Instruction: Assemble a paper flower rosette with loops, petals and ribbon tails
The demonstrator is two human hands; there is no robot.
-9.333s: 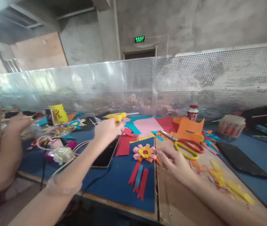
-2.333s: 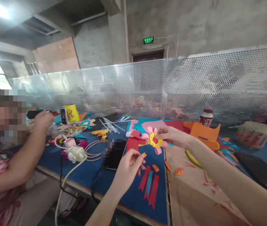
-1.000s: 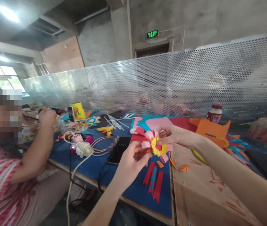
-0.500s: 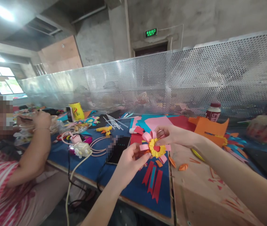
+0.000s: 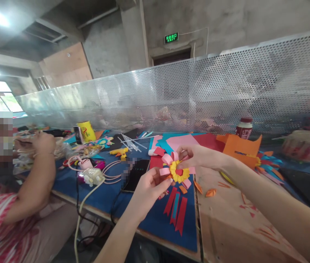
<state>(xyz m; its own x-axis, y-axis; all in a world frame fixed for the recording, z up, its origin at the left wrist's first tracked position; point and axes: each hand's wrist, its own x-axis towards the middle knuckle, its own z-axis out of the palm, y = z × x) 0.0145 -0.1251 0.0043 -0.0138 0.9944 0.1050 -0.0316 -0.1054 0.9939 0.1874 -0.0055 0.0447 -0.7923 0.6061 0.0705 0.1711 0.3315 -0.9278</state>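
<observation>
Between my two hands is a paper flower [image 5: 179,176] with a red centre, a yellow pleated ring and pink looped petals. My left hand [image 5: 155,184] pinches its lower left side between thumb and fingers. From the upper right, my right hand [image 5: 190,156] grips the flower near its top petals; some fingertips are hidden behind it. Below on the blue table top lie red paper strips [image 5: 181,215] with notched ends and a blue strip [image 5: 175,205]. Small orange paper pieces [image 5: 210,192] rest on the bare wood beside them.
A black phone [image 5: 135,175] lies left of my hands, near a yellow glue gun [image 5: 119,152], glue sticks [image 5: 130,141] and a power strip [image 5: 91,176] with cables. Coloured paper sheets [image 5: 206,141], a bottle [image 5: 244,128] and a metal mesh screen [image 5: 171,91] stand behind. A co-worker [image 5: 31,186] sits left.
The whole view has shifted slightly, so things appear a little further left. Both hands keep their hold on the paper flower, with hardly any other movement.
</observation>
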